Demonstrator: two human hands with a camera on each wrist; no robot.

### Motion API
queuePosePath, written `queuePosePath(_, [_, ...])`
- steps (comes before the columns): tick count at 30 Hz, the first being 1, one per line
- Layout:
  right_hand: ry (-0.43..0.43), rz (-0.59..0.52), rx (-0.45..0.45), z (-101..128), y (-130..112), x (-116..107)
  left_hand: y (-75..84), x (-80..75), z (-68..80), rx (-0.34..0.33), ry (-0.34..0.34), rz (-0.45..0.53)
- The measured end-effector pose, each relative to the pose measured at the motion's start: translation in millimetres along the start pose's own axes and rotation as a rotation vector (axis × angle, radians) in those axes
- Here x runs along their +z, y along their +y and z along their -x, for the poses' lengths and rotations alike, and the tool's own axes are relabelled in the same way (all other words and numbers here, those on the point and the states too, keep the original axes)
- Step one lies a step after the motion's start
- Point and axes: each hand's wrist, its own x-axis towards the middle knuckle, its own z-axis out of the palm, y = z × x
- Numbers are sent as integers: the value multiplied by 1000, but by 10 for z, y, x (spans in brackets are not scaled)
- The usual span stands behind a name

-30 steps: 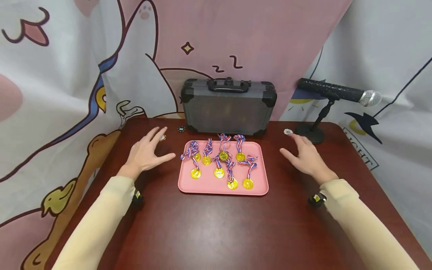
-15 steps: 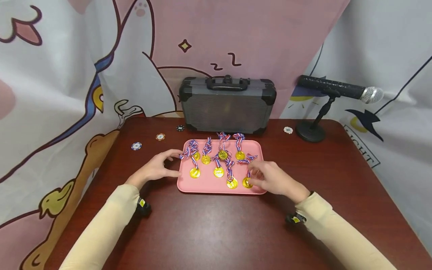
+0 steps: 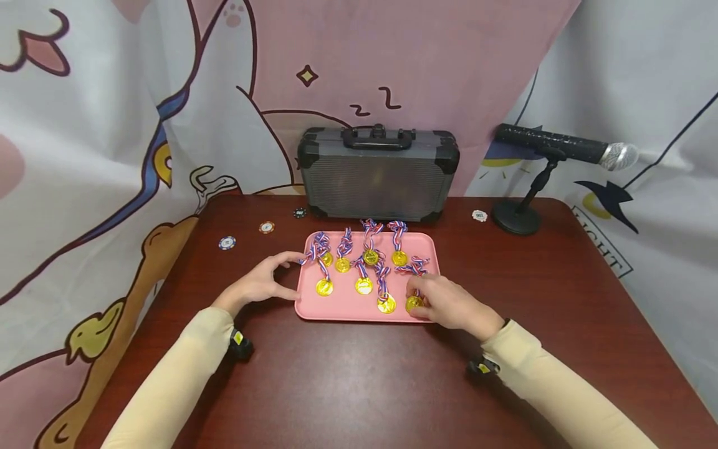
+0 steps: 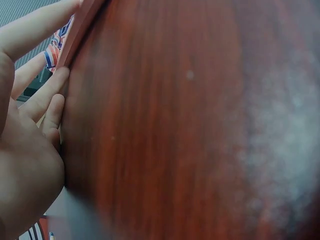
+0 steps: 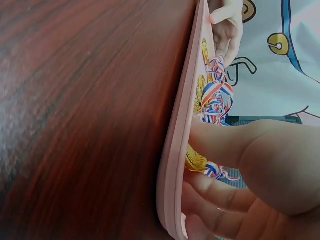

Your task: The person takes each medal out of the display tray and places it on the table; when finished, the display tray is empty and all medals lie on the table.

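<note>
While a gold medal (image 3: 414, 303) at the pink tray's (image 3: 348, 309) near right corner is pinched by the right hand (image 3: 449, 302), the tray's left edge is touched by the relaxed left hand (image 3: 260, 282). Behind stand a grey case (image 3: 377, 174) and microphone (image 3: 566, 151). Only the right wrist view shows the thumb over the medal (image 5: 196, 159).

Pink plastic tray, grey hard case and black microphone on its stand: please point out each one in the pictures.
Pink plastic tray (image 3: 348, 309), head view, bare front part of its floor.
Grey hard case (image 3: 377, 182), head view, middle of its ribbed front face.
Black microphone on its stand (image 3: 552, 149), head view, middle of the handle.
</note>
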Motion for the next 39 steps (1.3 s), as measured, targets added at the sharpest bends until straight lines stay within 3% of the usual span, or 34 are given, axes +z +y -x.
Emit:
queuePosePath(5, [-10,-103,15,5,30,-25,-1,1,-15,8,-3,28])
queuePosePath(10, [38,-195,48,9,121,-165,6,-2,-16,-2,9,34])
queuePosePath(16, [178,-255,85,27,294,-507,4,-18,5,-17,10,7])
queuePosePath(23, [350,-420,160,36,530,-930,-24,-35,42,-1,8,-7])
queuePosePath(28, [463,-434,241,-47,696,-1088,-30,-33,37,-8,0,-4])
queuePosePath(33, [500,-460,266,-131,901,-930,-19,-22,28,-22,-13,-8])
queuePosePath(39, [405,-405,253,-150,1219,-471,-13,-17,30,-40,-19,7])
